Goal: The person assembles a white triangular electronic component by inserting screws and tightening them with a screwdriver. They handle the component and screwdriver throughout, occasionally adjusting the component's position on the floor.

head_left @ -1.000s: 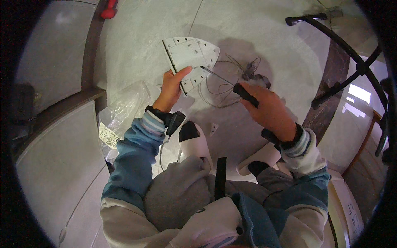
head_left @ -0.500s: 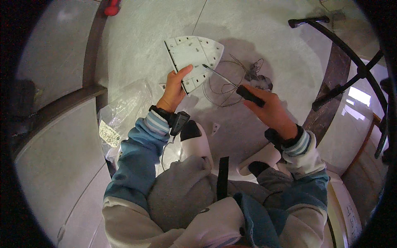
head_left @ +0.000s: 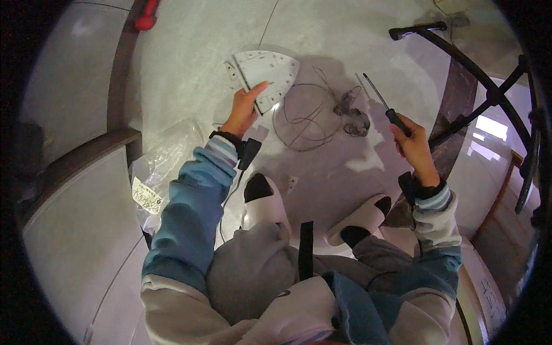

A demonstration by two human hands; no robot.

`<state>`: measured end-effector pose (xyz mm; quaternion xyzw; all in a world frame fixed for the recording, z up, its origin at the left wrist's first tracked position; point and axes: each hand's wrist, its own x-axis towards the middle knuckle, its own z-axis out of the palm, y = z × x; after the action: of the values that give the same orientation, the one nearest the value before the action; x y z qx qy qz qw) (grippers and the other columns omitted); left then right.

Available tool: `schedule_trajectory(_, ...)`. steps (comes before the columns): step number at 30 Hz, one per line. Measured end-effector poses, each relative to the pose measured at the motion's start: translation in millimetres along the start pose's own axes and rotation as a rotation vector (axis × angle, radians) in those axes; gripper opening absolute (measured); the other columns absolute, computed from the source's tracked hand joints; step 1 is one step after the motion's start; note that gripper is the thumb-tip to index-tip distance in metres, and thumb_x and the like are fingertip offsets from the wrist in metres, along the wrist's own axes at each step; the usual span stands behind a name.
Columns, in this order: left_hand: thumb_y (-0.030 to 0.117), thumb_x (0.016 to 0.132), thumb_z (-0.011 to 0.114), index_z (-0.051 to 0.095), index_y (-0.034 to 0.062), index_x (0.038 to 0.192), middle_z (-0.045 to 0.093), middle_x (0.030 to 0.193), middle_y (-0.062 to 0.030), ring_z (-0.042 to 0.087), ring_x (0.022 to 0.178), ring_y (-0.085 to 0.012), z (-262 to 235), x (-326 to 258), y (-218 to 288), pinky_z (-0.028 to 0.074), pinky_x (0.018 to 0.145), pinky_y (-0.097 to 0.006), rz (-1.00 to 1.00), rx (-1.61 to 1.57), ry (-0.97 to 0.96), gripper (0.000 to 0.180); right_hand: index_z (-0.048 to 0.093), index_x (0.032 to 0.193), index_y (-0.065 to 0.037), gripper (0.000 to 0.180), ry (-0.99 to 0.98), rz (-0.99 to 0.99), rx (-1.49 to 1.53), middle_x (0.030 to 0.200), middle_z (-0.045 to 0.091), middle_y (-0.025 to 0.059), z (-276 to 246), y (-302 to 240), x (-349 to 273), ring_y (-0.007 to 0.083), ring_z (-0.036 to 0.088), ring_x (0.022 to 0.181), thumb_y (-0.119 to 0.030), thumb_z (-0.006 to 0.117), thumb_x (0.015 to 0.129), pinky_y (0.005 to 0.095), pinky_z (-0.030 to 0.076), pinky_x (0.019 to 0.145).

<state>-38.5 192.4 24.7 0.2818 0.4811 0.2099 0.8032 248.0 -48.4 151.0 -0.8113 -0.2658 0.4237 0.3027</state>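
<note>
Floor: pale polished stone tiles, with a dark strip running up the left side; everything lies on it, and the person sits low above it.
Landmark: white flat plate with a pointed, iron-sole outline and small holes, lying on the floor ahead of the person.
Left hand: left hand is at the near edge of the plate, fingers curled under it and thumb pointing up onto its face, gripping that edge.
Right hand: right hand is well to the right of the plate, closed around the dark handle of a screwdriver whose thin shaft points up and away.
Wire: thin wire loop lies just right of the plate, between the two hands.
Small parts: dark clump of parts sits at the far right of the wire.
Bag: clear plastic bag with a label lies below and left of the plate, beside the left sleeve.
Feet: white slippers rest on the floor, nearer the person than the plate.
Red object: small red thing lies far up-left of the plate.
Frame: black metal tube frame curves far right of the plate.
</note>
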Motion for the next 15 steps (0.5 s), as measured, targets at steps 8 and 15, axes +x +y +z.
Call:
schedule_trajectory(8, 0.026, 0.082, 0.070, 0.057, -0.0071, 0.114, 0.064, 0.105, -0.0133, 0.063, 0.093, -0.0201, 23, 33, -7, 0.050, 0.079, -0.031, -0.095, 0.217, -0.145, 0.048, 0.057, 0.121, 0.000, 0.033, -0.064, 0.196, 0.029, 0.062, 0.050, -0.0010, -59, -14, -10, 0.0061, 0.044, 0.043, -0.013, 0.058, 0.091, 0.0211, 0.031, 0.037)
schedule_trajectory(15, 0.037, 0.082, 0.068, 0.063, -0.0030, 0.102, 0.067, 0.080, -0.0158, 0.065, 0.070, -0.0280, 25, 29, 18, 0.051, 0.061, -0.037, 0.184, 1.483, 0.105, 0.045, 0.057, 0.121, -0.001, 0.034, -0.055, 0.112, -0.007, 0.061, 0.050, -0.0011, -57, -4, 1, 0.0060, 0.043, 0.042, -0.014, 0.060, 0.090, 0.0217, 0.031, 0.037)
